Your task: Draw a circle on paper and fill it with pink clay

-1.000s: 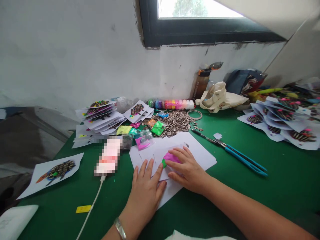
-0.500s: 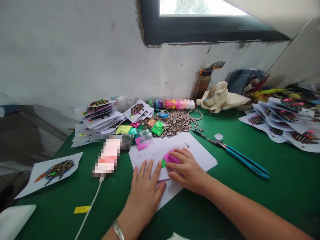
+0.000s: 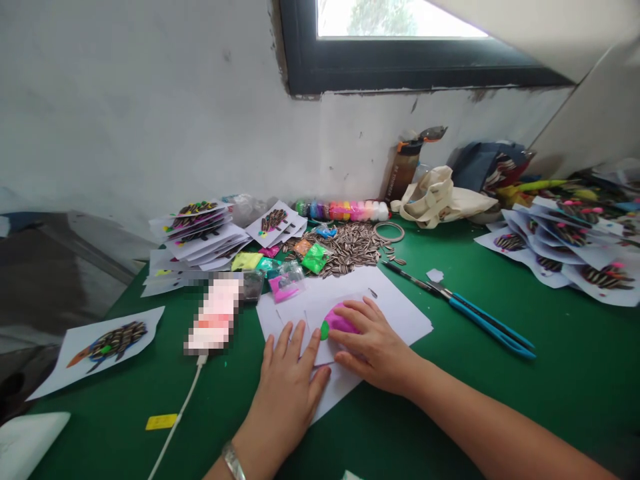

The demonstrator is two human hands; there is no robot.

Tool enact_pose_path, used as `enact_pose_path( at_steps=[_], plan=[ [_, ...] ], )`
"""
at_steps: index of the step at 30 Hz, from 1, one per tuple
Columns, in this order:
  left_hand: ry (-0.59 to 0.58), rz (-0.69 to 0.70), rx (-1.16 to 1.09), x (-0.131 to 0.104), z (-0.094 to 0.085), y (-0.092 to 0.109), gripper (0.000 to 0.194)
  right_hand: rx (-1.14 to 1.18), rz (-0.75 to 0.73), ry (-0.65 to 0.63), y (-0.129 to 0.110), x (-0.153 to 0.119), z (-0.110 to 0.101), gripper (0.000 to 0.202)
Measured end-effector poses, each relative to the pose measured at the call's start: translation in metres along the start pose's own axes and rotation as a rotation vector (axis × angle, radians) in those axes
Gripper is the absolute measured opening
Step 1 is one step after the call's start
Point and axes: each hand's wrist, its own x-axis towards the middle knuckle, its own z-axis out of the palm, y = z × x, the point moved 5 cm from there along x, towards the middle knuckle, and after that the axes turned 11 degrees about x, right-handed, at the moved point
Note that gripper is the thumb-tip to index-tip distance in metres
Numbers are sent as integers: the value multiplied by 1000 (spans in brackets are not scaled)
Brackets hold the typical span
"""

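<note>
White paper sheets [image 3: 395, 313] lie in front of me, bearing a flat magenta clay shape [image 3: 340, 319] with a small green clay piece [image 3: 325, 330] at its left end. My left hand [image 3: 290, 370] rests flat on the paper's left side, fingers spread, its index fingertip beside the green piece. Over the magenta clay lies my right hand [image 3: 375, 343], fingers outstretched and apart, covering its right part. Neither hand grips anything. One sunflower seed [image 3: 373, 293] sits on the sheet beyond my right hand.
A heap of sunflower seeds [image 3: 350, 248] and clay packets, including a green one [image 3: 315, 259], lie behind the paper. Blue-handled tweezers [image 3: 493, 325] and a pen [image 3: 407, 277] lie to the right. Stacked seed pictures [image 3: 200, 233] stand left, near a cabled, blurred-out device [image 3: 217, 313].
My right hand has shifted very slightly over the magenta clay. My left hand stays flat on the paper. The whole view has tilted a little.
</note>
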Motion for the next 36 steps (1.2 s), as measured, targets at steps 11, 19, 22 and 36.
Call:
enact_pose_path(
  at_steps=[11, 19, 22, 36],
  plan=[
    [24, 12, 16, -1, 1, 0, 51, -29, -20, -35, -2, -1, 4, 29],
    [31, 4, 13, -2, 2, 0, 50, -53, -56, -35, -6, -2, 5, 31],
    [30, 8, 21, -1, 2, 0, 49, -73, -60, -41, -7, -2, 7, 31],
    [40, 9, 39, -1, 2, 1, 49, -81, -60, -23, -8, -1, 7, 34]
  ],
)
